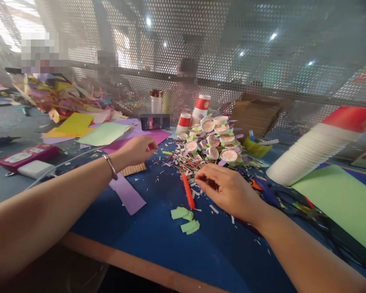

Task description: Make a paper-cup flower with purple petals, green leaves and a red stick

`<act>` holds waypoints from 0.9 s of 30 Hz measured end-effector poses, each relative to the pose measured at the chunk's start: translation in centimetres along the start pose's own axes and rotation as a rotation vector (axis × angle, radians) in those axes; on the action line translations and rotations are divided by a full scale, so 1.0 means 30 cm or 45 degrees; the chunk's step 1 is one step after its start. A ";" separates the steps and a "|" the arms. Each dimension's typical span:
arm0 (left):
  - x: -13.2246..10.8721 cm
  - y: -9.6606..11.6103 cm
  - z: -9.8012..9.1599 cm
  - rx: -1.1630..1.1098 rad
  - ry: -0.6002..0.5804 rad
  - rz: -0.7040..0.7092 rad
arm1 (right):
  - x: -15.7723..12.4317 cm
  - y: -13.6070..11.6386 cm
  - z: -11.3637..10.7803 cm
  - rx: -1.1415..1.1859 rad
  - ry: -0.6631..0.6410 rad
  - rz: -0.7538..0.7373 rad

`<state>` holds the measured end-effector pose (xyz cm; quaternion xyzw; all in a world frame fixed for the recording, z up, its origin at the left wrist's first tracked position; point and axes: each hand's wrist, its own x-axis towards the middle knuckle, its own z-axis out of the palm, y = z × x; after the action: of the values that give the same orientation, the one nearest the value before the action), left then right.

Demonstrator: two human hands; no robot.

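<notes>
My left hand (138,148), a bangle on its wrist, hovers over the near edge of the magenta paper (118,142) with its fingers curled in; anything inside them is hidden. My right hand (222,185) has its thumb and fingers drawn together beside a slim red pen-like tool (188,191); whether something small is pinched there cannot be made out. Behind it rises a heap of small white rounds with red print (213,141), with green and purple paper bits among them. Folded green paper pieces (190,226) and a purple paper strip (129,196) lie nearer me.
Stacked paper cups (317,144) lean at the right beside a green sheet (338,199) and black cables (311,224). At left are coloured sheets (76,124) and a magenta box (29,156) with a white plug. A phone (154,123) and jar (156,103) stand behind.
</notes>
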<state>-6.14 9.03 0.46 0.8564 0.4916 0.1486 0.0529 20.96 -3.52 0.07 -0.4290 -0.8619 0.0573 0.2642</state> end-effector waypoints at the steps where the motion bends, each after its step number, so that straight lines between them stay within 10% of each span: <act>1: 0.011 -0.022 -0.014 0.029 0.002 -0.036 | -0.001 0.001 0.000 -0.007 -0.008 -0.001; 27: 0.066 -0.087 -0.067 0.422 -0.344 0.036 | 0.008 0.004 0.016 -0.061 -0.082 0.055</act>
<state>-7.98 11.94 2.17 0.8723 0.4857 -0.0496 -0.0256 20.68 -3.20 -0.29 -0.4518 -0.8615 0.0560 0.2246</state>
